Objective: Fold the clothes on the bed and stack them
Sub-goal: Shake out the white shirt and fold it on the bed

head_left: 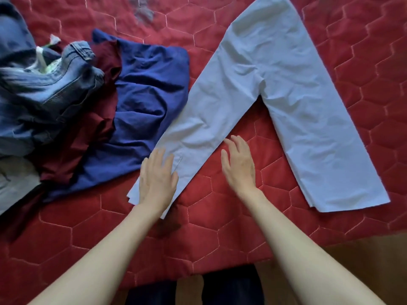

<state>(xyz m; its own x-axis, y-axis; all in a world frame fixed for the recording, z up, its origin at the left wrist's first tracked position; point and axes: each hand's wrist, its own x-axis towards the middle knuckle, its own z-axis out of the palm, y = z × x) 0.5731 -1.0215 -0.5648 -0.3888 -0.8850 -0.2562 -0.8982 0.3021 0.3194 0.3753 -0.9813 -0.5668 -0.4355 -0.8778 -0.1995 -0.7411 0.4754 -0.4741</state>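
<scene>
A pair of pale blue trousers [259, 91] is laid flat on the red quilted bedcover [363, 73], waistband away from the viewer and legs splayed toward the near edge, an arrangement judged to prepare the garment for folding one leg over the other. The left hand [157, 180] is spread palm-down over the lower end of the left-lying leg, near its hem, apparently to smooth and pin the cloth; its fingers [163, 157] are extended and slightly apart, and nothing is gripped. The right hand [239, 164] is held open over the bare quilt between the two legs, its fingertips [229, 142] reaching just to the inner edge of the same leg; contact cannot be confirmed, and no cloth is held. The other leg lies well apart to the right. To the left, an unfolded heap is seen: a navy garment [143, 102], a maroon garment [88, 139] and jeans [50, 89], judged to await folding. No stack is visible yet.
</scene>
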